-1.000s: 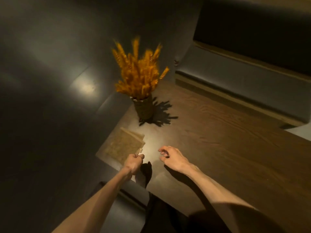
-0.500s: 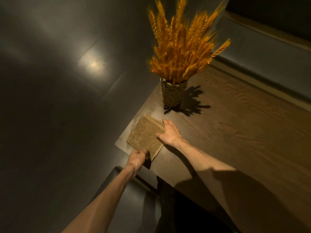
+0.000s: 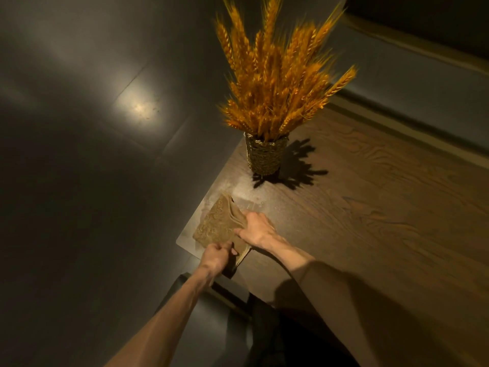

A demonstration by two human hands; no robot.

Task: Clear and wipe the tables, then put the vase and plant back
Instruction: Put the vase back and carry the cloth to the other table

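Left hand (image 3: 215,256) fisted on near edge of cloth (image 3: 218,229), pinching it. Right hand (image 3: 255,230) lies on cloth's right side, fingers over the folded layers; whether they press flat or curl under the edge, cannot tell. Cloth sits at table (image 3: 370,221) corner, just ahead of both hands, folded into a thick pad.

Beyond the hands: pale smear or dust on tabletop between cloth and vase (image 3: 266,157). Vase upright, woven, well clear of fingers. Plant (image 3: 275,83) stands in it, orange wheat-like stalks fanning wide.

Judgement: step looks like readying cloth to wipe. Best to keep folds together under a flat palm and sweep away from the table edge. Vase probably needs lifting off first, or strokes kept short of it; the spread stalks could catch a forearm.

Hard to see: left fingertips hidden under the fist. Seat below the forearms lost in shadow. Stalk tips cut off at top of view.
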